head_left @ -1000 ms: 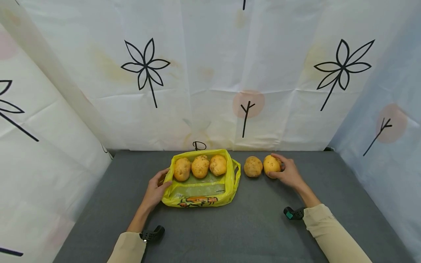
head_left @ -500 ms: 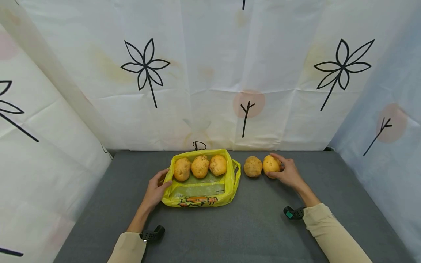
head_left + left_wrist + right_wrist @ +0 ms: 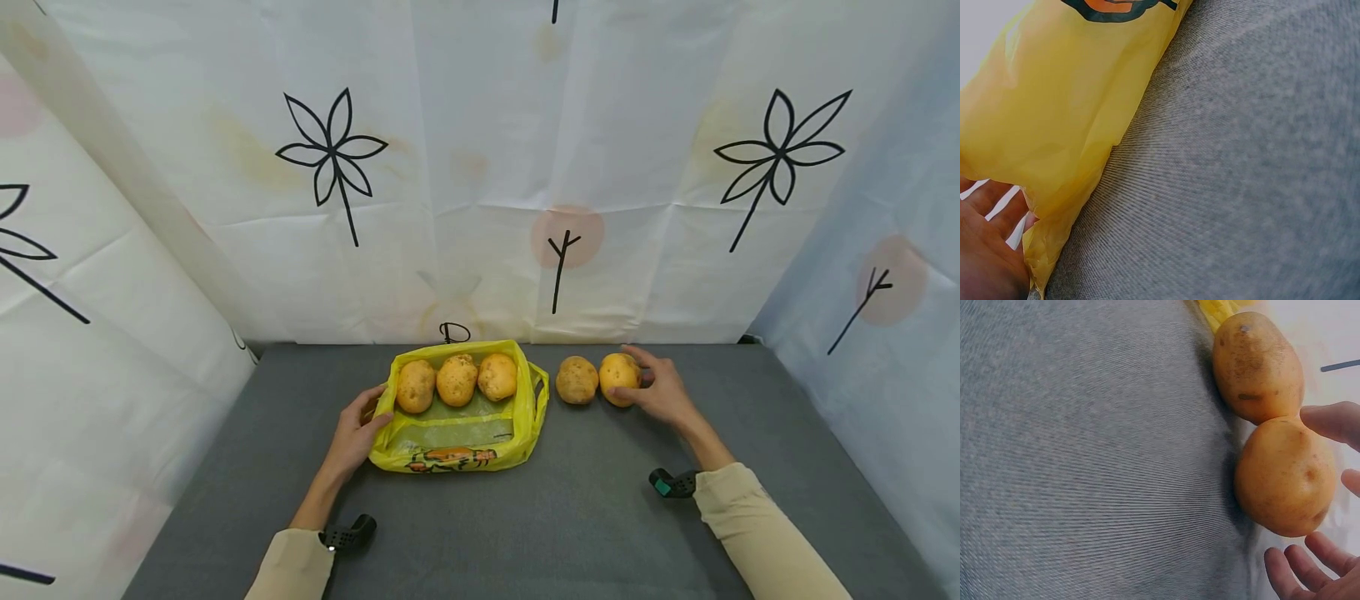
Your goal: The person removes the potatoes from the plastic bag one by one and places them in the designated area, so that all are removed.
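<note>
A yellow plastic bag (image 3: 450, 433) lies with its mouth spread wide, and three potatoes (image 3: 456, 380) sit in a row at its far side. My left hand (image 3: 356, 432) holds the bag's left end, thumb at the rim; in the left wrist view, yellow plastic (image 3: 1066, 119) covers part of the fingers. Right of the bag, two more potatoes stand side by side and touching: a browner one (image 3: 577, 381) and a paler one (image 3: 618, 372). My right hand (image 3: 663, 396) is around the paler potato (image 3: 1282, 481), its visible fingertips (image 3: 1275, 557) slightly apart from it.
Everything rests on a grey cloth-covered table (image 3: 510, 533). A white patterned curtain (image 3: 480, 167) rises behind the table's far edge, with more fabric along both sides. The bag's loop handle (image 3: 542, 390) points toward the browner potato.
My right hand has loosened around the paler potato and shifted slightly right. The potato stays next to the browner one. My left hand and the bag have not moved.
</note>
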The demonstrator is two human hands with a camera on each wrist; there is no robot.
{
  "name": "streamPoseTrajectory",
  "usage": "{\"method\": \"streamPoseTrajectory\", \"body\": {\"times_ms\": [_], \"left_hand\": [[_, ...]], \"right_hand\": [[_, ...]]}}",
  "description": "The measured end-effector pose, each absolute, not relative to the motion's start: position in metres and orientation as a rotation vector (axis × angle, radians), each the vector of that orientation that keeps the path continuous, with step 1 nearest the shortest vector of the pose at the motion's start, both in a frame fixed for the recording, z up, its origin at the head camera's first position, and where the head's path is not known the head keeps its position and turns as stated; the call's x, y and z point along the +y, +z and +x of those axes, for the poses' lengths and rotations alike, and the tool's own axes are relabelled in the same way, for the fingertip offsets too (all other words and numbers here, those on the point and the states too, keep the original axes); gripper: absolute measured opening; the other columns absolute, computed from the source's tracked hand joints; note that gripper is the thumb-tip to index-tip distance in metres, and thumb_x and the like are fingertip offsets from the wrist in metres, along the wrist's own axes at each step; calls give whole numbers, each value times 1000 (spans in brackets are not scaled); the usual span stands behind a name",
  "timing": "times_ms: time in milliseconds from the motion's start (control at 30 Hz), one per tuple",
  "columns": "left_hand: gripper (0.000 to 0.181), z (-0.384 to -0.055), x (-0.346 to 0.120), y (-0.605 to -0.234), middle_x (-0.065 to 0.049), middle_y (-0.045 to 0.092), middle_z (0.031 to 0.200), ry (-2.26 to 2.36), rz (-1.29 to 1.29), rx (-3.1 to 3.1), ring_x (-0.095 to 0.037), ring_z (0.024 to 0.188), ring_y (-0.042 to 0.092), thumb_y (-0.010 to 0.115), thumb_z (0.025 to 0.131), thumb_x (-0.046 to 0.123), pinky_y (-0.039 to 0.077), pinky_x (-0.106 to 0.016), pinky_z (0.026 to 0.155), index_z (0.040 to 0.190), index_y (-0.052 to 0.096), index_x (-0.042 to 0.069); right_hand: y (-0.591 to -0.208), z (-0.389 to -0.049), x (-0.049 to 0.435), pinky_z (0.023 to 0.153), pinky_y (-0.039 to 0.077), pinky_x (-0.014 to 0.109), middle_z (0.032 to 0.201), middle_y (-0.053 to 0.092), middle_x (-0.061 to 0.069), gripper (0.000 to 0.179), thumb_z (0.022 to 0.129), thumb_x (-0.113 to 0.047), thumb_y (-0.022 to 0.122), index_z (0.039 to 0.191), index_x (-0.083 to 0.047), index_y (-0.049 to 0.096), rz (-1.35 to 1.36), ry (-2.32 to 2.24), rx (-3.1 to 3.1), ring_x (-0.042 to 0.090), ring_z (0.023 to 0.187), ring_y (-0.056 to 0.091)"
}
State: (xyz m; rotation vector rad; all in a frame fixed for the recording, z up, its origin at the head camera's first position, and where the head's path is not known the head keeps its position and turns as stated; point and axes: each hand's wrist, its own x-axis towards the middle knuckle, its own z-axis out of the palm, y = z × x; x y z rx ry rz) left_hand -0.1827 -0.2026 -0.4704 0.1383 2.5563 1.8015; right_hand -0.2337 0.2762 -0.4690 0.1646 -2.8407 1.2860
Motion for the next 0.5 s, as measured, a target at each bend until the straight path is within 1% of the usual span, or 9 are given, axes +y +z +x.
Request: {"method": "streamPoseTrajectory", "body": {"times_ms": [167, 300, 500], "left_hand": [[51, -182, -202, -470, -31, 40, 151, 1800, 142, 2560, -48, 140, 38, 55, 102, -1, 37, -59, 109, 150, 39, -8], [51, -182, -202, -470, -31, 40, 151, 1799, 142, 2560, -48, 140, 38, 55, 102, -1, 38, -59, 108, 150, 39, -8], [51, -182, -202, -469, -31, 40, 151, 1801, 141, 2557, -48, 139, 39, 55, 102, -1, 39, -59, 108, 150, 39, -8]], "right_hand": [[-459, -231, 275, 90, 43, 70, 145, 26, 39, 80, 91, -24, 78, 157, -4, 36, 171, 1249, -2845, 58, 124, 41], [-451, -229, 273, 91, 43, 70, 141, 30, 39, 81, 91, -25, 79, 157, -4, 36, 183, 1217, -2837, 59, 123, 41], [-441, -225, 271, 89, 42, 68, 141, 33, 36, 80, 91, -24, 79, 156, -4, 37, 245, 1191, -2797, 55, 122, 42]]}}
